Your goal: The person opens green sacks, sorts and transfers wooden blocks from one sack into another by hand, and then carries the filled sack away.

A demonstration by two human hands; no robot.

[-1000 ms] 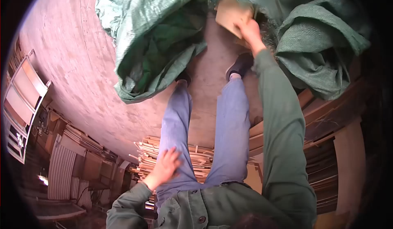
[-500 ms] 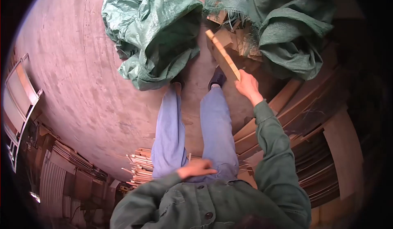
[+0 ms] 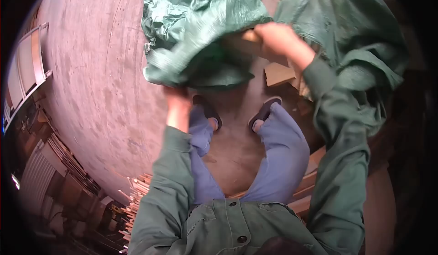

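Observation:
A crumpled green woven plastic sack [image 3: 200,13] is at the top centre, its mouth facing me and gaping. My left hand [image 3: 178,97] grips the lower left edge of that mouth; its fingertips are hidden by the sack. My right hand [image 3: 278,38], smeared by motion, is closed around one end of a short wooden board [image 3: 244,44]. The board's far end reaches into the sack's mouth, out of sight.
A second green sack [image 3: 342,22] lies at the right, with wood offcuts [image 3: 279,74] at its opening. Thin wood strips [image 3: 132,200] are stacked behind my left side. A metal-framed panel [image 3: 27,68] stands at the far left on the concrete floor [image 3: 91,72].
My right hand has carried the board left, from the second sack to the first one's mouth. My left hand has gone from my lap to the sack's edge. The view has shifted.

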